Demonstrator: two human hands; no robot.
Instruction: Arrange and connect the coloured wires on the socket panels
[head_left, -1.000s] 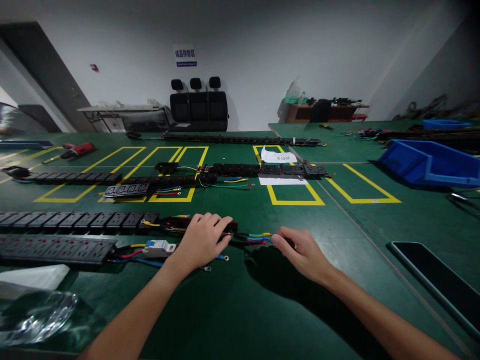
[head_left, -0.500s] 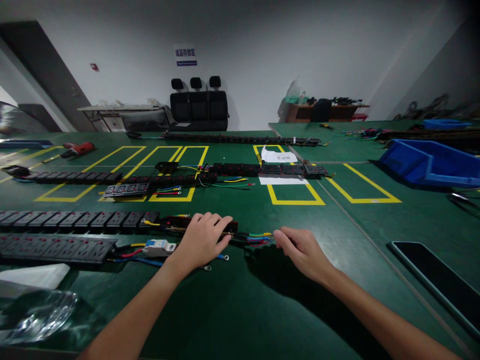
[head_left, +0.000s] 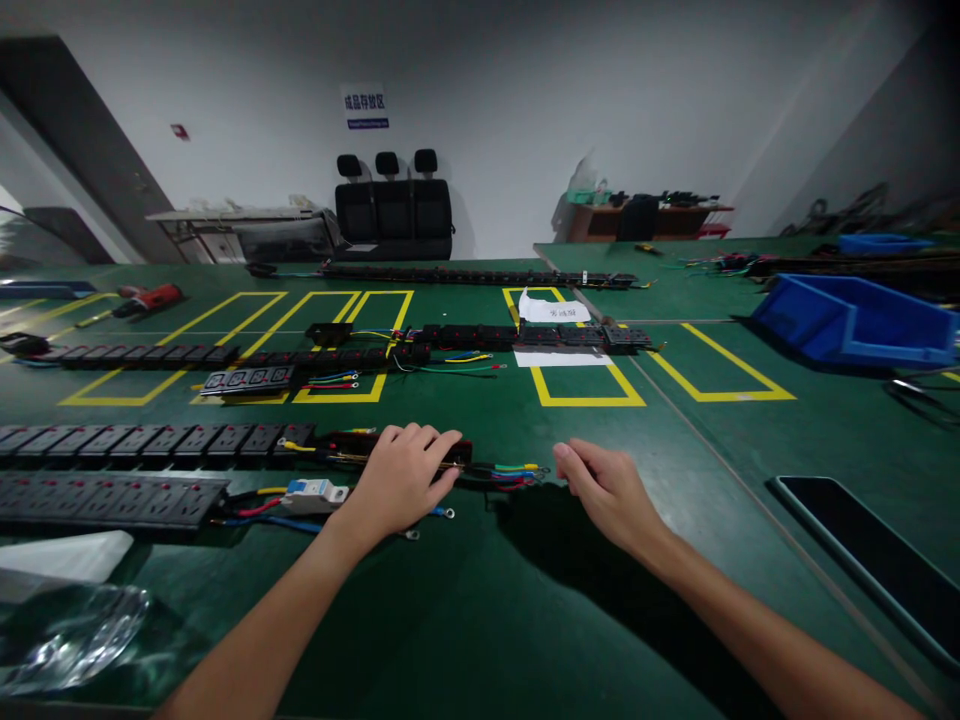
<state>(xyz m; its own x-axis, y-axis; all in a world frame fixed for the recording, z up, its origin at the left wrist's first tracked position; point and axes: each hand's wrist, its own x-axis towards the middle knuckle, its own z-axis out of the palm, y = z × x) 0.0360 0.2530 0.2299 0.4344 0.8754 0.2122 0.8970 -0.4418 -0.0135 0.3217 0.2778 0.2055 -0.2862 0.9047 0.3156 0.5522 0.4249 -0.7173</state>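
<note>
My left hand (head_left: 405,468) is wrapped over a bundle of wires beside a dark strip, its thumb and fingers closed around it; the part under the palm is hidden. Out past the fingers run the wire ends (head_left: 517,474), green, blue and red with ring terminals. Just right of these tips is my right hand (head_left: 604,488), fingers curled and thumb against them, with nothing visible in it. Left of my left hand lie two black power socket strips (head_left: 180,445) and a white-and-blue circuit breaker (head_left: 315,494) wired to the nearer one.
More socket strips (head_left: 525,336) lie across the green table (head_left: 480,620). A phone (head_left: 862,560) and a blue bin (head_left: 847,325) are on the right. Clear plastic (head_left: 67,630) lies at front left, a red power tool (head_left: 154,298) farther back. White paper (head_left: 555,310) rests near the middle.
My right hand has come slightly up and away from the wire ends, leaving a small gap. My left hand stays on the bundle. The view has shifted slightly.
</note>
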